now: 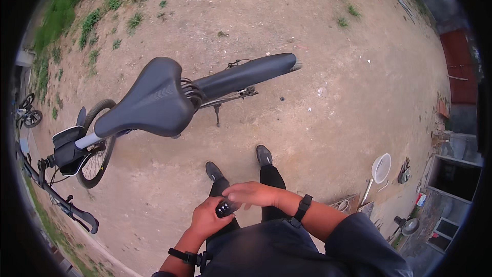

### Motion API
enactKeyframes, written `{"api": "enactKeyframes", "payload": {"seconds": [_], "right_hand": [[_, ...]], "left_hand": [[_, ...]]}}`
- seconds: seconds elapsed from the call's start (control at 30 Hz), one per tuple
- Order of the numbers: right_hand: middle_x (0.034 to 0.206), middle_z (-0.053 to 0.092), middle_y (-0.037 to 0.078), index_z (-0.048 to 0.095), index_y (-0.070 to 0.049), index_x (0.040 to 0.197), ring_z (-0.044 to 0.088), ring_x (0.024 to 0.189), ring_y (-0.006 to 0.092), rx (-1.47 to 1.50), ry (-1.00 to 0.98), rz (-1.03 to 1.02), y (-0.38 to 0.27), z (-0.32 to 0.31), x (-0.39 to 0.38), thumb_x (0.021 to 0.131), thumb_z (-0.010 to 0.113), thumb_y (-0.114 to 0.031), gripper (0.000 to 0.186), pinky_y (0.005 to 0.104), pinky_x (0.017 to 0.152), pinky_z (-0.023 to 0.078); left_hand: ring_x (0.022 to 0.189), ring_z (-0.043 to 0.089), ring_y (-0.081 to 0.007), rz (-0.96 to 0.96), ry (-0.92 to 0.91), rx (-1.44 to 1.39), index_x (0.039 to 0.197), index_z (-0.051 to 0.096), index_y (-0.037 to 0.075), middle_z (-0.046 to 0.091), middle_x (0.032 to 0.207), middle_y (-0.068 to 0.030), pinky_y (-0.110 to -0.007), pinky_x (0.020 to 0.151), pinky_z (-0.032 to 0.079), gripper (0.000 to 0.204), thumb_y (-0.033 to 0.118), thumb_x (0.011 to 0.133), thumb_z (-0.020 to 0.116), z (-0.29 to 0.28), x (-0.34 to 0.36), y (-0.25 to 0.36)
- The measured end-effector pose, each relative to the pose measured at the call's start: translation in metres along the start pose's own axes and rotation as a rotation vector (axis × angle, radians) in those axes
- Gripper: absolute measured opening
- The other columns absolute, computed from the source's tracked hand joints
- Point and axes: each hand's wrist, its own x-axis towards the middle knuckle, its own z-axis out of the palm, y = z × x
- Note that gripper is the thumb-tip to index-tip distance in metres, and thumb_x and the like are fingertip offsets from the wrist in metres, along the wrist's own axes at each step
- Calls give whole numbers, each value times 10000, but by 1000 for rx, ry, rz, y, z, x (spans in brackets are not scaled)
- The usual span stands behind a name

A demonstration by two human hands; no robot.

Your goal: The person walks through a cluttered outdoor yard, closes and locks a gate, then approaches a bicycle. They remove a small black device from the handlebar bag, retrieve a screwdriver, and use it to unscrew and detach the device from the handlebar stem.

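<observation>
In front of my body, my left hand (209,216) is wrapped round a small black handheld device (224,209) with a few pale lit spots or buttons on its face. Over its far end reaches my right hand (252,194), fingers stretched out; whether they touch the device I cannot tell. Dark straps circle both wrists. Beyond my hands stands a bicycle (218,83) with a black saddle (148,100), a long dark rear mudguard, a black frame bag (70,149) and handlebars (56,197) at the left.
Bare earth surrounds my shoes, with grass tufts (90,25) at the far left. On the right lie a white round basin (381,168), a pan (409,226) and assorted items beside a building. Another bicycle (29,114) stands at the left edge.
</observation>
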Motion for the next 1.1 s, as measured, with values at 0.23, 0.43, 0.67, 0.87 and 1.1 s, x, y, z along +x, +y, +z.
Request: {"api": "enactKeyframes", "payload": {"seconds": [0.23,0.43,0.67,0.87,1.1], "right_hand": [[1093,764,134,645,-29,1283,752,943,184,-638,-74,-47,-114,108,27,967,768,-330,453,325,845,585],[1059,737,70,584,-17,1338,715,869,121,-671,-202,22,-197,218,60,1027,664,-136,342,300,769,569],[1103,720,37,548,-39,1403,720,934,118,-535,-260,-79,-249,256,85,1041,647,-107,382,285,776,570],[1257,667,89,493,-50,1410,717,1086,175,-479,-440,-85,-298,277,134,1033,696,-161,442,292,806,590],[1223,661,110,419,-58,1529,711,991,170,-531,-628,22,-363,313,188,1074,625,-388,599,303,768,574]], "left_hand": [[964,685,-342,167,211,180,1183,665,130,640,1023,-118,-460,784,567,489,303,765,849,-117,-74,5],[979,676,-360,91,474,217,1180,643,124,623,1037,-124,-462,794,565,491,283,762,845,-207,-146,-6],[934,759,-213,-54,710,-507,1163,638,37,749,1064,-113,-325,741,590,338,172,920,830,-258,-201,-41],[854,728,-111,38,891,-991,1109,669,0,749,952,-58,-257,729,574,179,109,997,756,-312,-199,-56],[787,713,-123,73,992,-942,1083,664,13,745,931,-76,-261,701,574,133,104,1012,730,-374,-191,-62]]}}
